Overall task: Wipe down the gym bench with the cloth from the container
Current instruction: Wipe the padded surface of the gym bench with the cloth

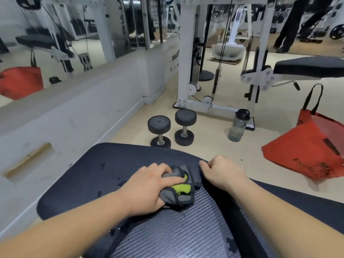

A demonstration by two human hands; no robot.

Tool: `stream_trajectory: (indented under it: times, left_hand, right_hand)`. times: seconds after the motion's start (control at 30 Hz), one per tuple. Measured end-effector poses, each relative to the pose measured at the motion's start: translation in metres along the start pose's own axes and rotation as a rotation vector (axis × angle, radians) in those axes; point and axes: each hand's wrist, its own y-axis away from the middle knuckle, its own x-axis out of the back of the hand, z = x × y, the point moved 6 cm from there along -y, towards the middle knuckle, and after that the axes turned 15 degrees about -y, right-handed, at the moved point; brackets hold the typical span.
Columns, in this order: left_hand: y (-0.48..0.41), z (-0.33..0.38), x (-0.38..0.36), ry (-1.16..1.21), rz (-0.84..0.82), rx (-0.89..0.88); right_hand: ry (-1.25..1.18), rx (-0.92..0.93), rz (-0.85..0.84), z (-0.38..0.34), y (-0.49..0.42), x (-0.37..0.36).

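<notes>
The dark, ribbed gym bench pad (104, 170) fills the lower middle of the head view. A bunched grey cloth with a lime-green patch (181, 190) lies on the pad near its far end. My left hand (150, 189) presses down on the cloth's left side, fingers wrapped over it. My right hand (223, 174) rests just right of the cloth on the pad's right edge, fingers curled over that edge. A few wet spots (121, 182) show on the pad left of the cloth.
Two black dumbbells (172, 130) stand on the floor beyond the bench. A clear water bottle (238, 125) stands by the white cable machine (188, 53). A red tote bag (312, 148) sits on the floor at right. A low white wall with mirrors (74, 108) runs along the left.
</notes>
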Motion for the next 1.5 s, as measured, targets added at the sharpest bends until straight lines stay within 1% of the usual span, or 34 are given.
stream_trajectory:
  times: [0.03,0.1,0.13,0.17,0.2,0.27,0.3,0.33,0.37,0.4,0.43,0.5,0.53,0.57,0.63,0.73,0.77,0.8,0.83,0.93,0.97,1.0,1.03,1.13,1.17,1.2,1.23,1.3,1.37,1.4,1.43,1.5]
  left_hand:
    - [-0.003,-0.019,-0.005,-0.013,-0.014,0.092]
    - [-0.005,-0.052,-0.009,-0.017,-0.019,0.404]
    - [-0.004,-0.054,-0.008,-0.043,-0.027,0.501]
    - [-0.004,-0.045,-0.005,-0.088,-0.032,0.507]
    - [-0.003,-0.029,-0.002,-0.108,-0.046,0.456]
    - [0.007,-0.002,0.001,-0.067,-0.026,0.248]
    - [0.015,0.001,0.002,-0.031,0.0,0.146]
    - [0.02,-0.006,0.002,0.007,0.029,0.074]
    - [0.021,-0.02,-0.001,0.02,0.042,0.041]
    - [0.021,-0.038,-0.008,0.021,0.038,0.072]
    - [0.022,-0.062,-0.016,0.029,0.021,0.171]
    - [0.027,-0.104,-0.02,0.022,0.023,0.479]
    - [0.031,-0.115,-0.021,-0.015,0.017,0.601]
    - [0.032,-0.115,-0.019,-0.069,0.015,0.642]
    - [0.028,-0.1,-0.017,-0.103,0.009,0.57]
    - [0.033,-0.079,-0.013,-0.013,0.088,0.341]
    - [0.033,-0.084,-0.013,0.024,0.113,0.304]
    - [0.033,-0.094,-0.016,0.052,0.122,0.31]
    - [0.033,-0.108,-0.02,0.052,0.124,0.362]
    - [0.041,-0.15,-0.027,-0.032,0.08,0.615]
    - [0.044,-0.154,-0.027,-0.045,0.051,0.651]
    - [0.045,-0.15,-0.026,-0.047,0.026,0.64]
    - [0.046,-0.139,-0.022,-0.047,0.015,0.592]
    - [0.049,-0.089,-0.011,-0.023,0.066,0.347]
    - [0.051,-0.083,-0.01,-0.01,0.084,0.298]
    - [0.051,-0.087,-0.012,0.001,0.103,0.29]
    - [0.052,-0.099,-0.015,0.0,0.117,0.33]
    - [0.06,-0.132,-0.023,-0.027,0.113,0.496]
    - [0.073,-0.164,-0.029,-0.061,0.081,0.667]
    - [0.077,-0.172,-0.031,-0.068,0.061,0.715]
    - [0.078,-0.171,-0.03,-0.066,0.038,0.728]
    - [0.073,-0.148,-0.021,-0.029,0.016,0.651]
  right_hand:
    - [-0.003,-0.01,-0.014,0.0,-0.001,0.0]
    - [-0.003,-0.018,-0.038,-0.005,0.0,-0.002]
    - [0.009,-0.011,-0.048,-0.009,0.001,-0.004]
    - [0.029,0.003,-0.056,-0.015,0.002,-0.007]
    - [0.062,0.023,-0.06,-0.02,0.003,-0.01]
    - [0.128,0.111,-0.022,-0.031,0.003,-0.016]
    - [0.121,0.18,0.005,-0.038,0.001,-0.019]
    - [0.088,0.236,0.013,-0.047,-0.002,-0.022]
    - [0.041,0.27,0.004,-0.055,-0.005,-0.025]
    - [-0.001,0.278,-0.015,-0.063,-0.009,-0.029]
    - [-0.034,0.277,-0.027,-0.072,-0.012,-0.033]
    - [-0.065,0.272,-0.046,-0.087,-0.015,-0.039]
    - [-0.053,0.279,-0.057,-0.096,-0.015,-0.045]
    - [-0.026,0.28,-0.057,-0.102,-0.015,-0.05]
    - [0.034,0.257,-0.043,-0.109,-0.018,-0.056]
    - [0.089,0.197,-0.052,-0.117,-0.026,-0.059]
    - [0.096,0.186,-0.055,-0.119,-0.029,-0.06]
    - [0.1,0.183,-0.059,-0.121,-0.031,-0.06]
    - [0.105,0.181,-0.064,-0.122,-0.032,-0.062]
    - [0.126,0.181,-0.052,-0.122,-0.031,-0.065]
    - [0.139,0.189,-0.035,-0.123,-0.029,-0.064]
    - [0.151,0.199,-0.023,-0.125,-0.026,-0.065]
    - [0.158,0.209,-0.016,-0.127,-0.025,-0.066]
    - [0.151,0.225,0.005,-0.129,-0.022,-0.069]
    - [0.151,0.232,0.01,-0.129,-0.022,-0.069]
    - [0.152,0.236,0.01,-0.129,-0.023,-0.069]
    - [0.151,0.236,0.004,-0.128,-0.023,-0.069]
    - [0.142,0.232,-0.016,-0.125,-0.022,-0.069]
    - [0.136,0.233,-0.032,-0.123,-0.02,-0.071]
    - [0.137,0.23,-0.036,-0.122,-0.02,-0.072]
    - [0.135,0.223,-0.039,-0.122,-0.019,-0.072]
    - [0.123,0.206,-0.044,-0.12,-0.019,-0.071]
